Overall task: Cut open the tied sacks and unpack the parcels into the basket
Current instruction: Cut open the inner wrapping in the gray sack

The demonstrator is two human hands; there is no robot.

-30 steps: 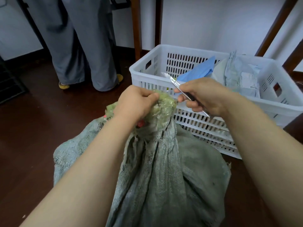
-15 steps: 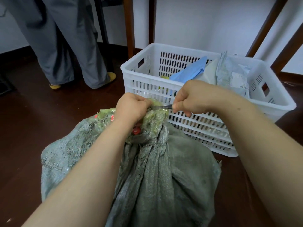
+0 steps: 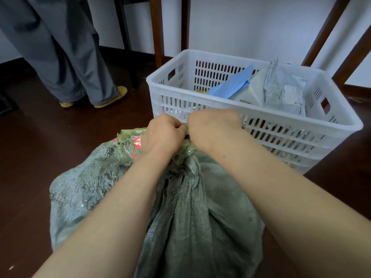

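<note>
Grey sack (image 3: 190,207), tied neck gripped in left hand (image 3: 162,135), right hand (image 3: 214,127) curled alongside, its hold hidden

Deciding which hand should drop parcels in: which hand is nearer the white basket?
Right. The right hand is just in front of the basket; the left hand grips the sack neck, farther left.

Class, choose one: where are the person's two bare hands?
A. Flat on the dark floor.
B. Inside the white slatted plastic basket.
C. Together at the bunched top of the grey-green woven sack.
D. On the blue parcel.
C: the left hand and right hand meet at the gathered neck of the grey-green woven sack, in front of the white slatted plastic basket.
</note>
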